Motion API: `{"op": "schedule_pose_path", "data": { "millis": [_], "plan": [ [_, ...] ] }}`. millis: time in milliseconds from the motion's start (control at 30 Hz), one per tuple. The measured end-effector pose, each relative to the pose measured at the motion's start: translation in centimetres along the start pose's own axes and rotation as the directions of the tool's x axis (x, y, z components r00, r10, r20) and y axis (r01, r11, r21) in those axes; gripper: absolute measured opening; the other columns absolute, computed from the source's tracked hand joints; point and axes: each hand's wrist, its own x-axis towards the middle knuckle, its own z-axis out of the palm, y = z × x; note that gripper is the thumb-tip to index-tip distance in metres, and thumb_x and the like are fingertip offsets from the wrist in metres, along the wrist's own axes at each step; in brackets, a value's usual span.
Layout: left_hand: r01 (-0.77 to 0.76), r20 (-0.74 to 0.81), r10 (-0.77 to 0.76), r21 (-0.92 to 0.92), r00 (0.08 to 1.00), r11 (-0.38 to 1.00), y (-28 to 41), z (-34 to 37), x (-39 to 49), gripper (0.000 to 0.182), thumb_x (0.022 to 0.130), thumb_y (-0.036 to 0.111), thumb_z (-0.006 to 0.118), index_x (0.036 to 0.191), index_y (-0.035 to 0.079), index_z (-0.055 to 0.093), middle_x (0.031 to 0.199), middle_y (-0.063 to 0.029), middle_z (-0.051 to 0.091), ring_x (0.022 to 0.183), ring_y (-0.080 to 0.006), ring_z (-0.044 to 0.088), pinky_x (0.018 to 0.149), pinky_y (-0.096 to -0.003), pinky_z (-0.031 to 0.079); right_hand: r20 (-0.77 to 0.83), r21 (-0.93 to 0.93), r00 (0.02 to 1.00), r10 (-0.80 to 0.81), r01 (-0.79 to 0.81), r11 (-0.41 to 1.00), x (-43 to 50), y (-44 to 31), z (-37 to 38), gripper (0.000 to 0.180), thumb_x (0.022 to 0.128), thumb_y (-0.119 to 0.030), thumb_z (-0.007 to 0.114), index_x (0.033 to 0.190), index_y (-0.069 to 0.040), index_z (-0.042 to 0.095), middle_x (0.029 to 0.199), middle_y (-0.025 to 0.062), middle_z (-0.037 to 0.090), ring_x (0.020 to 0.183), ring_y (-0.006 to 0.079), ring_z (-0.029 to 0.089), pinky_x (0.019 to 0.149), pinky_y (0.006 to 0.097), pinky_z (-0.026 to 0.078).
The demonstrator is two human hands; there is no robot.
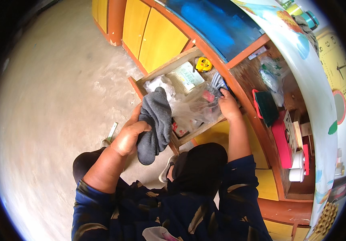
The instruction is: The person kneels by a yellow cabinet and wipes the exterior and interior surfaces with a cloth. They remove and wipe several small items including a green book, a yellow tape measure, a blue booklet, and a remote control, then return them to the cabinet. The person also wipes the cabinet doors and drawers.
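Observation:
My left hand [130, 132] grips a folded dark grey cloth [156, 123], held over the front edge of a pulled-out wooden drawer [173, 61]. Inside the drawer, my right hand [229, 104] reaches to the back corner, its fingers at a crumpled clear plastic bag [191, 105] and beside a coiled grey cable [217, 80]. Whether the fingers pinch the bag cannot be made out. A reddish thing [208, 96] shows through the film. A yellow tape measure [203, 64] and a printed booklet [186, 76] lie further along, with white crumpled plastic [160, 86] near the drawer front.
The orange-framed cabinet has yellow doors [160, 39]. Its open shelf holds a pink box [282, 141], a dark green object with a red edge [265, 107], white containers [297, 168] and a plastic bag [272, 78]. A square clock [335, 63] stands behind the patterned cover [314, 90].

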Motion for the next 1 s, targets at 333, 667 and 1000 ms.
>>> {"op": "schedule_pose_path", "data": {
  "millis": [333,667,1000],
  "plan": [
    [0.009,-0.029,-0.008,0.034,1.0,0.999,0.3,0.3,-0.3,0.083,0.072,0.001,0.046,0.152,0.003,0.026,0.134,-0.0168,0.052,0.121,-0.0282,0.054,0.106,-0.0363,0.041,0.3,-0.146,0.941,-0.154,0.205,0.968,-2.6,-4.2,4.9,0.044,0.088,-0.002,0.044,0.13,-0.002,0.055,0.124,0.0249,0.06,0.117,0.0405,0.056,0.097,0.042,0.046],
    [-0.018,-0.009,0.018,-0.003,1.0,1.0,1.2,-0.2,-0.7,0.082,0.073,0.0,0.046,0.152,0.005,0.025,0.133,-0.0156,0.052,0.12,-0.0268,0.053,0.105,-0.0346,0.04,0.202,-0.361,0.929,-0.31,0.365,0.858,1.5,2.0,1.2,0.031,0.09,-0.012,0.051,0.117,0.001,0.057,0.118,0.0281,0.057,0.111,0.0438,0.055,0.095,0.0492,0.045],
    [-0.014,-0.029,0.014,-0.015,0.999,1.0,1.1,-0.2,-0.7,0.082,0.072,0.001,0.047,0.151,0.005,0.026,0.133,-0.0154,0.051,0.121,-0.0272,0.052,0.105,-0.0354,0.04,0.479,-0.735,0.87,0.12,0.322,0.597,1.5,-0.6,-0.6,0.03,0.085,-0.02,0.064,0.108,-0.001,0.062,0.109,0.0211,0.063,0.104,0.0373,0.061,0.088,0.0434,0.051]
  ]
}}
